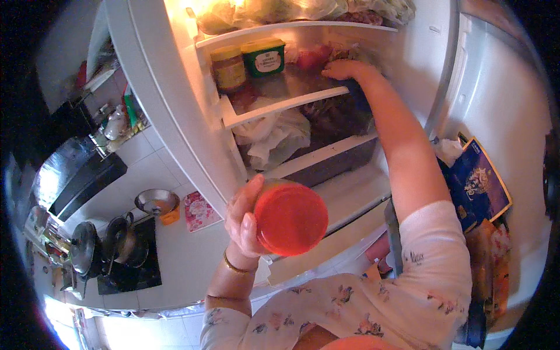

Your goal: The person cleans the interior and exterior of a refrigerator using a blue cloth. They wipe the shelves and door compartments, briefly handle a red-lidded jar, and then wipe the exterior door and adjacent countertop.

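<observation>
My left hand (243,223) is wrapped around the side of a jar with a red lid (291,218), held up in front of the open refrigerator. The lid faces me and hides most of the jar's body. My right hand (345,70) reaches deep onto the middle refrigerator shelf (288,107), near a red item (313,57) and a plastic bag (350,51). Its palm side is hidden, so whether it grips anything does not show. Further left on that shelf stand a yellow-lidded jar (228,70) and a green tub with a yellow lid (263,57).
Filled plastic bags (280,11) lie on the upper shelf. Below is a white plastic bag (278,135). The open refrigerator door (520,131) at right holds a dark blue package (479,183). Pans (120,243) sit on a black cooktop (146,271) at left.
</observation>
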`<state>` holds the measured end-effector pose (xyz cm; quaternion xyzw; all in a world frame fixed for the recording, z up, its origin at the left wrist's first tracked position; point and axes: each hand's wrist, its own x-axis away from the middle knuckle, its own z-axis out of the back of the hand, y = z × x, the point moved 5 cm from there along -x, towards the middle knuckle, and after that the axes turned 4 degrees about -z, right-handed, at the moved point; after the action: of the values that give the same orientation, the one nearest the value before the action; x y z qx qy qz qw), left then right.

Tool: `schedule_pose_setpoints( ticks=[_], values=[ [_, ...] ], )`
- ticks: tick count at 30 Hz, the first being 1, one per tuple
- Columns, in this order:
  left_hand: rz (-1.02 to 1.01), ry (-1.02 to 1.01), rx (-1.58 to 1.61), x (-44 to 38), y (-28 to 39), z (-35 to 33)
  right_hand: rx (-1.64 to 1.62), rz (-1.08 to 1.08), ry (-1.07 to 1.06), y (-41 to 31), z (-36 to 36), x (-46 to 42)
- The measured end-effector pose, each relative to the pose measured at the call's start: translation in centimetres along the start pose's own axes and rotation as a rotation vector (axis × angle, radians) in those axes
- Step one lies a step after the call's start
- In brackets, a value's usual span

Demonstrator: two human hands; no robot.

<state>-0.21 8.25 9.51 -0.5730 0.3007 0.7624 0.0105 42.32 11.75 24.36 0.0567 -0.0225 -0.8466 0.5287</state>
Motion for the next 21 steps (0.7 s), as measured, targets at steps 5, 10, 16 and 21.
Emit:
schedule_pose_setpoints(
  ticks=[5, 10, 16, 21],
  values=[
    [-0.381, 0.08, -0.193, -2.2, 3.5, 0.0, -0.041, -0.147, 0.228, -0.8, 0.9, 0.6],
    [-0.697, 0.102, -0.359, -3.4, 6.3, -0.4, 0.069, -0.436, 0.643, -0.6, 1.9, 5.6],
    [-0.519, 0.006, -0.37, -2.1, 3.7, -0.5, 0.055, -0.384, 0.628, -4.6, 3.8, 11.4],
    [-0.513, -0.002, -0.305, -1.7, 2.8, 0.0, -0.126, -0.093, 0.485, -12.3, 5.3, 13.1]
  ],
)
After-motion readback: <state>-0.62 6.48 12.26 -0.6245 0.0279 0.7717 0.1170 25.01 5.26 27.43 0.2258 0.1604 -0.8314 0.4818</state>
